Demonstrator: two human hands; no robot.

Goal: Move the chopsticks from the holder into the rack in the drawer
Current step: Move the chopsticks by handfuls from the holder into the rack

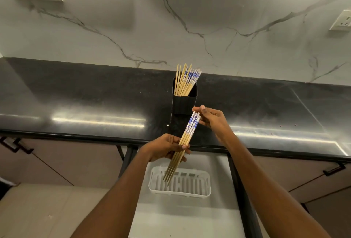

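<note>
**First:** Start at the white rack. It lies in the open drawer right below you, and no chopsticks lie in it that I can see. You're in the carrying step, I'd say: one batch is out of the holder and not yet set down.

**Second:** Agreed. Your bundle of chopsticks slants over the rack's left end with the plain wooden tips lowest. Whether they touch the rack I can't tell.

**First:** Your left grip, just beyond the rack, is closed round the plain wooden half of the bundle, fingers wrapped across the sticks.

**Second:** Your right grip, farther from the rack and higher, pinches the blue-and-white patterned ends between thumb and fingertips. Both grips hold the same bundle, so neither is free.

**First:** The next move, as I judge it, calls for you to level the bundle along the rack's length and lower it in. Then loosen one grip at a time so the sticks don't fan out. The tips look uneven, and one could catch in a slot.

**Second:** Beyond the rack, on the black counter, stands the black holder with the remaining chopsticks leaning in it. You're early in the job, with more trips to go. Farthest from the rack is the veined marble wall.
</note>
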